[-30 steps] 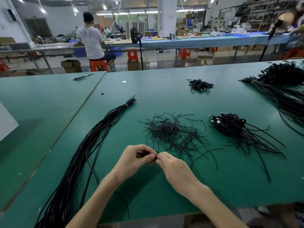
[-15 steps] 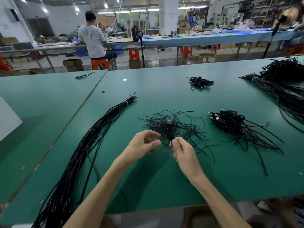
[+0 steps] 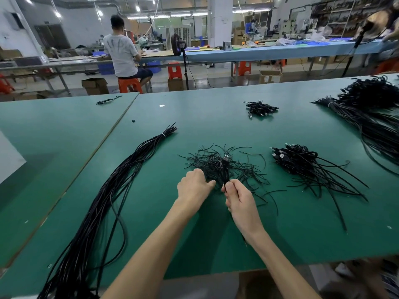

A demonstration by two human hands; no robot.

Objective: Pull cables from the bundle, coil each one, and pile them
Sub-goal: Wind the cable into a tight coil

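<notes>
Hands meet mid-frame over the green surface (image 3: 216, 238). Right hand (image 3: 239, 201): fingers curled tight round a folded cable (image 3: 226, 169), USB plug end pointing up. Left hand (image 3: 194, 187) sits on the near edge of the loose tie pile (image 3: 244, 169), fingers tucked out of view, so I can't tell if they pinch anything. Long bundle (image 3: 103, 201) runs down lower left; coiled pile (image 3: 302, 162) right of centre.
</notes>
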